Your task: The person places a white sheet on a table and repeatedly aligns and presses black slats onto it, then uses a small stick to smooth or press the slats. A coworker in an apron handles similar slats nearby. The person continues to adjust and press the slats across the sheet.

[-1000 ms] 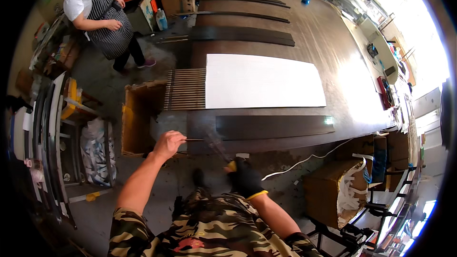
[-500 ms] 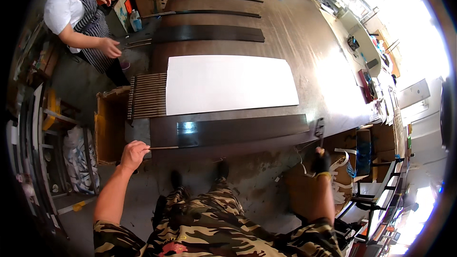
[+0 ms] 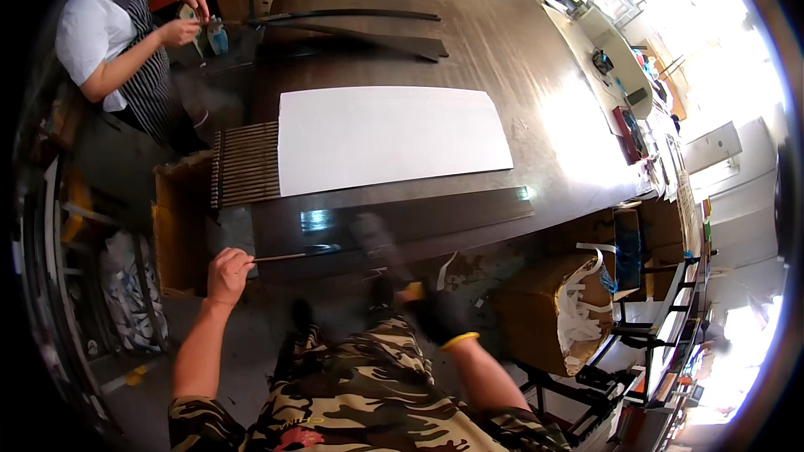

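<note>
My left hand is closed on the bare end of a thin rod. Dark, shiny material covers the rod's other part, which lies along the table's near edge. A long dark strip lies flat just beyond it, with a bright reflection at its left. My right hand, in a dark glove with a yellow cuff, is closed on a handled tool. Motion smears the tool's head, which is above the strip's near edge; its exact kind cannot be made out.
Beyond the strip, a white sheet covers part of a row of several rods. Dark covered rods lie farther back. A co-worker stands at the far left. Cardboard boxes flank the brown table.
My right hand has swept left with the tool, from the strip's right end toward its middle. My left hand keeps its hold. The co-worker's hands have come together; a far dark piece now lies slanted.
</note>
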{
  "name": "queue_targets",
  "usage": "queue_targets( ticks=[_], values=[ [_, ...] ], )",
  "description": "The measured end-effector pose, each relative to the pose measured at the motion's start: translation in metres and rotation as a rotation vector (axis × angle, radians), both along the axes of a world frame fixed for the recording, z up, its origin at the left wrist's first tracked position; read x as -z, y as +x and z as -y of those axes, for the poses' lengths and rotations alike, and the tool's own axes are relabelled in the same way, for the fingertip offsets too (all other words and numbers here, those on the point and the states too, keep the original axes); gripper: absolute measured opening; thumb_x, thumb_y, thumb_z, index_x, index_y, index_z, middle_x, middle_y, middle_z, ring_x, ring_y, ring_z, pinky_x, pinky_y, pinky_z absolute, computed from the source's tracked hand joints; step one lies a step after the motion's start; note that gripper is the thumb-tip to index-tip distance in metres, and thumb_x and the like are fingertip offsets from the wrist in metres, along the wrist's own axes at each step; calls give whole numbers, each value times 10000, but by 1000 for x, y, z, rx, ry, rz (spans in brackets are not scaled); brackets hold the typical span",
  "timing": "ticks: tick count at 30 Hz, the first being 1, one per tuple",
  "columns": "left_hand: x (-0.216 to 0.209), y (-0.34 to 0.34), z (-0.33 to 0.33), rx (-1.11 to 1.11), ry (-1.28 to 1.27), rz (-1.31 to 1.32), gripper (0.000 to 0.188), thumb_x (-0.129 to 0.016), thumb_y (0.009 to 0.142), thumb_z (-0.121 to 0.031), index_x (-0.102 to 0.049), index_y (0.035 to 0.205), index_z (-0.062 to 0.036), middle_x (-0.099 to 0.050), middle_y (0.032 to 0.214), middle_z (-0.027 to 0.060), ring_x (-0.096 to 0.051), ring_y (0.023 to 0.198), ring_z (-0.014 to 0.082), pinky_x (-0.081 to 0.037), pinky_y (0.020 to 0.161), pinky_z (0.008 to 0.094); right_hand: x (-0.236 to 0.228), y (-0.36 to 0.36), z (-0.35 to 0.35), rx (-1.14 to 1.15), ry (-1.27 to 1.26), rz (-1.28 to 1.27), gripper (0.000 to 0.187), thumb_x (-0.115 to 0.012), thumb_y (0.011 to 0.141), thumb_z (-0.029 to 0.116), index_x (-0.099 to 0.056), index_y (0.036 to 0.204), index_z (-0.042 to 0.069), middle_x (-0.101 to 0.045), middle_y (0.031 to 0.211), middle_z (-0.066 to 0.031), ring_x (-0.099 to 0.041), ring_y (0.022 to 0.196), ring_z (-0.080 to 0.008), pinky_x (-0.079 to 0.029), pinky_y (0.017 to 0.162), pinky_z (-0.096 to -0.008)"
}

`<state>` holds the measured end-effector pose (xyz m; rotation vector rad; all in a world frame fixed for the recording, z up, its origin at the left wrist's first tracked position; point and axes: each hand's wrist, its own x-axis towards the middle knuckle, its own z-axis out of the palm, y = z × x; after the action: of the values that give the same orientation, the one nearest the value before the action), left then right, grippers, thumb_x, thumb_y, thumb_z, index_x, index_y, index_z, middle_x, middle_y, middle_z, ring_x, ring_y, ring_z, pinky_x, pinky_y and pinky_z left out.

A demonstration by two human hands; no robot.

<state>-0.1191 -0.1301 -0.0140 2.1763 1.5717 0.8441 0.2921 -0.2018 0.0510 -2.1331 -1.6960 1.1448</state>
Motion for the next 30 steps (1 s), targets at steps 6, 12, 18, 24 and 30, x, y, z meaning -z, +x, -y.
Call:
queue_targets(
  ticks=[6, 12, 18, 24, 30],
  values=[
    [-4, 2, 0, -33, -66, -86, 173, -738, 686, 73, -649, 830, 38, -643, 822, 157, -624, 818, 359, -508, 700, 433, 86, 304, -3, 440, 263, 231, 382, -634, 946, 439, -594, 966, 60, -639, 761, -133, -630, 695, -301, -495, 593, -398],
    [-6, -2, -1, -45, -133, -168, 153, -729, 705, 58, -652, 837, 44, -649, 826, 163, -633, 822, 362, -516, 711, 431, 51, 411, -100, 451, -76, 665, 548, -614, 936, 500, -581, 1243, 47, -678, 1139, -255, -648, 1078, -416, -508, 889, -494],
    [-15, 5, -5, -69, -185, -231, 162, -749, 718, 46, -671, 860, 45, -677, 848, 164, -653, 836, 359, -531, 722, 420, 79, 325, -176, 104, 701, 541, 692, -607, 955, 382, -364, 1490, 15, -348, 1532, -284, -341, 1413, -445, -311, 1150, -479],
    [-6, -8, -4, 1, -160, -234, 126, -753, 754, -35, -710, 869, -10, -705, 885, 149, -680, 845, 341, -557, 756, 416, 93, 247, -179, -5, 520, 767, 721, -534, 953, 433, -345, 1519, 30, -243, 1578, -301, -214, 1471, -457, -143, 1202, -547],
    [-6, -11, -8, 69, -143, -139, 134, -738, 762, -11, -710, 893, -16, -715, 903, 130, -681, 849, 325, -561, 738, 408, 102, 121, -161, -94, 645, 646, 735, -562, 945, 432, -332, 1523, 41, -229, 1579, -311, -209, 1473, -474, -177, 1187, -577]
  ],
)
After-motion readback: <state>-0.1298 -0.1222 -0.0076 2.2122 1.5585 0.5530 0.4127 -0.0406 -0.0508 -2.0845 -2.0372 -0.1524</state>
